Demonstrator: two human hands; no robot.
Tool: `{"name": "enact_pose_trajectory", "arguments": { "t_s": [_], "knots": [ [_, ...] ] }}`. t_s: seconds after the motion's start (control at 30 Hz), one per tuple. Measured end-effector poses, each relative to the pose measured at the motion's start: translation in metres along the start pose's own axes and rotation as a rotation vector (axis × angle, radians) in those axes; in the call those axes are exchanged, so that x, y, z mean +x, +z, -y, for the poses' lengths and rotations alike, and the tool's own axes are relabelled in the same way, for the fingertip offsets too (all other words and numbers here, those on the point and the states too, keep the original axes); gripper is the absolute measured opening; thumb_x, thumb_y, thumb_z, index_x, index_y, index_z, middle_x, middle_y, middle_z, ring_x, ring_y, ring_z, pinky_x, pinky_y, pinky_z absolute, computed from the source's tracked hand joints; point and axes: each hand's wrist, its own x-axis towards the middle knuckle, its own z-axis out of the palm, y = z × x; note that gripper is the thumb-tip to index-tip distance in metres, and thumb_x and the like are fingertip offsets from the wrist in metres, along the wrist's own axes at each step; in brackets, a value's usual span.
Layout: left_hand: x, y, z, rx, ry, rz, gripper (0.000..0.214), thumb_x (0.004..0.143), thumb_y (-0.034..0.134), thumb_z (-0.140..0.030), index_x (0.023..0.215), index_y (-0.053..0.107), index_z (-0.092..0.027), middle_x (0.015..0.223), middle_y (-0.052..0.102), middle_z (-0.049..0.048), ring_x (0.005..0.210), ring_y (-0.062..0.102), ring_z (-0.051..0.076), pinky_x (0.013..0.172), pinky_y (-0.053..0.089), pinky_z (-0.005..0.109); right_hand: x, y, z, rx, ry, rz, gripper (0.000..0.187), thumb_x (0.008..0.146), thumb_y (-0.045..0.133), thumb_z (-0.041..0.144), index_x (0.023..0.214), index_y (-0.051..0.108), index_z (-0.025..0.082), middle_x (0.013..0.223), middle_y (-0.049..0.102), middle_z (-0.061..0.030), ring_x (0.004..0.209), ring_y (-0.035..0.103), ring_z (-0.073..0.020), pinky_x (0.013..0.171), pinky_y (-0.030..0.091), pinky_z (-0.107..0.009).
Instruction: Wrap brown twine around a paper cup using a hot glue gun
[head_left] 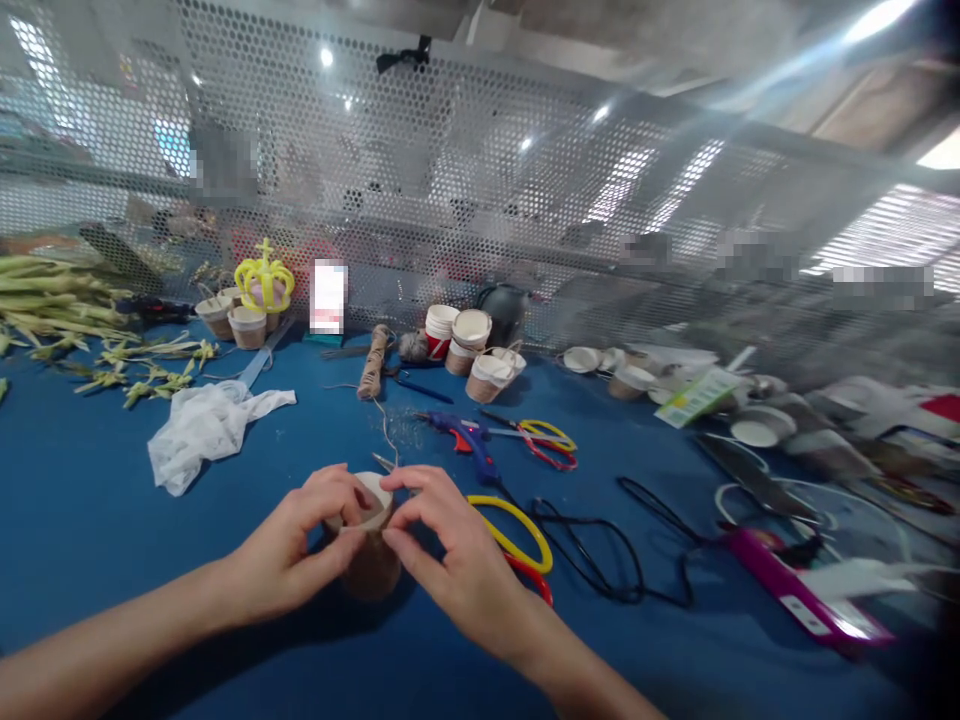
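A small paper cup (371, 565), partly wrapped in brown twine, stands on the blue table cloth (82, 500) in front of me. My left hand (289, 550) grips its left side with thumb and fingers closed round the rim. My right hand (450, 550) pinches the cup's right side near the rim. A thin strand of twine (386, 425) runs from the cup back to a twine spool (373, 362).
A blue glue gun (469, 440), yellow-red scissors (547, 442) and a second pair (521, 545) lie close on the right, with black cable (600, 545). Paper cups (469, 350), a white plastic bag (206, 425), green leaves (60, 300) and a perforated metal screen (465, 200) are behind.
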Motion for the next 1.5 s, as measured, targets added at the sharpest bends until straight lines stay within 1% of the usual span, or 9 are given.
{"name": "enact_pose_trajectory", "arguments": {
  "t_s": [0.13, 0.47, 0.83, 0.93, 1.0, 1.1, 1.27, 1.4, 1.5],
  "knots": [
    [0.0, 0.0, 0.0, -0.025, -0.028, 0.032, 0.014, 0.083, 0.044, -0.013, 0.07, 0.044, -0.017, 0.081, 0.057, -0.0003, 0.086, 0.055, 0.013, 0.104, 0.024, 0.04, -0.001, -0.002, -0.002, 0.007, 0.012, 0.027, 0.009, 0.083, 0.054, 0.014, 0.079, 0.05, 0.021, 0.108, 0.056, -0.0054, 0.107, 0.049, -0.0177, 0.09, 0.042, -0.036],
    [0.004, -0.005, -0.001, -0.015, -0.007, 0.121, 0.013, 0.081, 0.045, -0.008, 0.075, 0.043, -0.019, 0.082, 0.057, -0.0015, 0.09, 0.055, 0.012, 0.107, 0.022, 0.039, -0.001, -0.006, -0.013, 0.058, -0.035, 0.04, 0.015, 0.078, 0.055, 0.009, 0.083, 0.051, 0.022, 0.109, 0.056, -0.003, 0.104, 0.053, -0.0149, 0.088, 0.044, -0.028],
    [0.007, -0.007, 0.002, -0.081, -0.094, 0.062, 0.013, 0.083, 0.044, -0.015, 0.07, 0.044, -0.017, 0.081, 0.06, 0.001, 0.083, 0.056, 0.013, 0.105, 0.023, 0.039, -0.001, -0.006, -0.02, -0.017, -0.043, -0.006, 0.011, 0.081, 0.055, 0.014, 0.086, 0.053, 0.023, 0.109, 0.059, -0.0046, 0.103, 0.056, -0.017, 0.087, 0.046, -0.03],
    [0.008, -0.009, 0.01, -0.167, -0.166, -0.004, 0.018, 0.084, 0.044, -0.023, 0.067, 0.045, -0.016, 0.08, 0.061, 0.0032, 0.082, 0.055, 0.015, 0.102, 0.025, 0.04, 0.005, -0.008, -0.026, -0.08, -0.029, -0.101, 0.012, 0.082, 0.054, 0.015, 0.091, 0.054, 0.023, 0.107, 0.06, -0.0062, 0.1, 0.057, -0.0172, 0.084, 0.048, -0.03],
    [0.008, -0.009, 0.016, -0.236, -0.264, -0.07, 0.025, 0.084, 0.045, -0.031, 0.064, 0.044, -0.016, 0.075, 0.058, 0.0041, 0.078, 0.053, 0.017, 0.086, 0.037, 0.034, 0.009, -0.009, -0.031, -0.131, -0.026, -0.202, 0.009, 0.083, 0.053, 0.015, 0.09, 0.054, 0.022, 0.1, 0.062, -0.006, 0.095, 0.059, -0.0167, 0.081, 0.048, -0.03],
    [0.008, -0.007, 0.022, -0.356, -0.374, -0.156, 0.03, 0.083, 0.047, -0.039, 0.064, 0.045, -0.015, 0.077, 0.054, 0.0046, 0.07, 0.048, 0.015, 0.065, 0.038, 0.026, 0.014, -0.007, -0.035, -0.166, -0.043, -0.28, 0.008, 0.084, 0.053, 0.015, 0.089, 0.055, 0.021, 0.094, 0.063, -0.0061, 0.089, 0.06, -0.0165, 0.079, 0.049, -0.03],
    [0.008, -0.005, 0.022, -0.392, -0.415, -0.163, 0.034, 0.08, 0.052, -0.044, 0.064, 0.047, -0.014, 0.07, 0.05, 0.0012, 0.063, 0.042, 0.011, 0.061, 0.035, 0.023, 0.016, 0.003, -0.031, -0.1, -0.114, -0.203, 0.011, 0.083, 0.054, 0.016, 0.093, 0.056, 0.02, 0.091, 0.063, -0.0062, 0.088, 0.059, -0.017, 0.078, 0.05, -0.032],
    [0.007, -0.007, 0.018, -0.43, -0.407, -0.127, 0.034, 0.078, 0.054, -0.046, 0.066, 0.049, -0.014, 0.073, 0.052, 0.0018, 0.065, 0.044, 0.012, 0.062, 0.036, 0.023, 0.014, 0.006, -0.028, -0.123, -0.042, -0.178, 0.02, 0.082, 0.054, 0.015, 0.102, 0.055, 0.017, 0.097, 0.062, -0.0091, 0.093, 0.058, -0.0183, 0.081, 0.049, -0.034],
    [0.006, -0.008, 0.014, -0.496, -0.42, -0.065, 0.034, 0.076, 0.056, -0.045, 0.067, 0.05, -0.013, 0.075, 0.054, 0.0021, 0.065, 0.045, 0.011, 0.062, 0.037, 0.023, 0.014, 0.005, -0.029, -0.135, -0.025, -0.086, 0.023, 0.08, 0.052, 0.011, 0.103, 0.056, 0.014, 0.099, 0.062, -0.0111, 0.093, 0.057, -0.0185, 0.078, 0.049, -0.033]
  ]
}}
